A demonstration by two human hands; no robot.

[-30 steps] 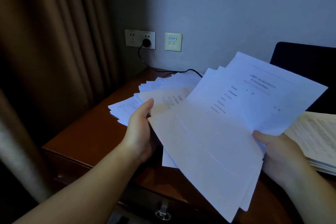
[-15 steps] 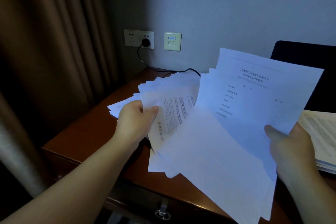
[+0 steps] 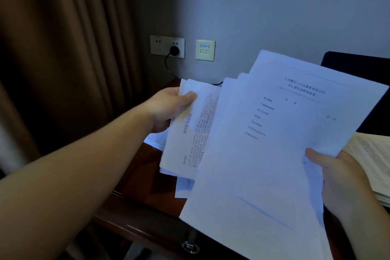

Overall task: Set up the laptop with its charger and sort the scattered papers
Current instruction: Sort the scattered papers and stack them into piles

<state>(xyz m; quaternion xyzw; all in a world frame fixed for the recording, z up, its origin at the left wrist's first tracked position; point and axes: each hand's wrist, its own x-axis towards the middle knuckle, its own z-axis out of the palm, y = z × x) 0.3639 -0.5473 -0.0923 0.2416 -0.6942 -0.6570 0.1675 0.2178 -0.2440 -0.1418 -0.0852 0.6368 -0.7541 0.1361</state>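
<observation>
My right hand [image 3: 346,181] grips a fanned bundle of white printed papers [image 3: 263,154] by its right edge, holding it above the desk. My left hand [image 3: 168,110] pinches a few more printed sheets [image 3: 190,133] at their top left corner, lifted and tilted beside the bundle. A few loose sheets [image 3: 156,139] still lie on the desk under them. The black charger plug [image 3: 174,50] sits in the wall socket, and its cable [image 3: 168,67] runs down behind the papers. The dark laptop lid [image 3: 358,65] stands at the far right, mostly hidden.
A brown wooden desk [image 3: 147,175] with a drawer handle [image 3: 190,247] at its front. A stack of printed pages [image 3: 373,162] lies at the right edge. Brown curtains [image 3: 63,59] hang at the left. A network wall plate [image 3: 205,49] is next to the socket.
My left hand has taken hold of a few sheets from the desk pile and lifted them up and back. The right hand keeps the large bundle, shifted slightly.
</observation>
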